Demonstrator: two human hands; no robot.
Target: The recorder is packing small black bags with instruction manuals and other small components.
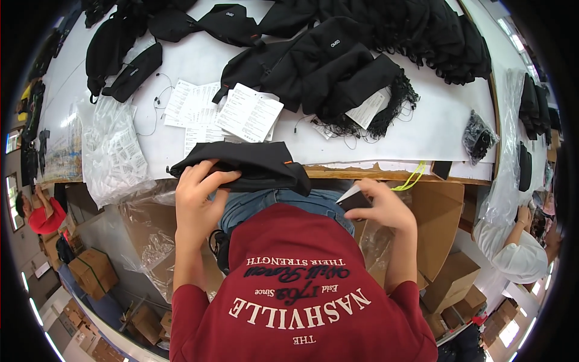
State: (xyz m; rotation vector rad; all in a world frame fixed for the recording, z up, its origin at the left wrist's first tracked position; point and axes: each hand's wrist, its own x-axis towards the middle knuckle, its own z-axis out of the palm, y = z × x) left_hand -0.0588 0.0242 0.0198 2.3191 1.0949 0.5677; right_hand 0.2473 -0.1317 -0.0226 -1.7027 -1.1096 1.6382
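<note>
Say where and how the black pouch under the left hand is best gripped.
The black pouch is probably best gripped at its right end, near the orange tab, from the right: that end sticks out clear of the left hand.

White worktop (446, 114) across upper frame, front edge chipped to bare wood. Windows (13, 140) far left. Strip lights (36, 311) lit, lower left; bright pane (508, 333) lower right. Brown cartons (94, 273) lower left, open carton (443, 226) below the worktop, right of centre.
</note>
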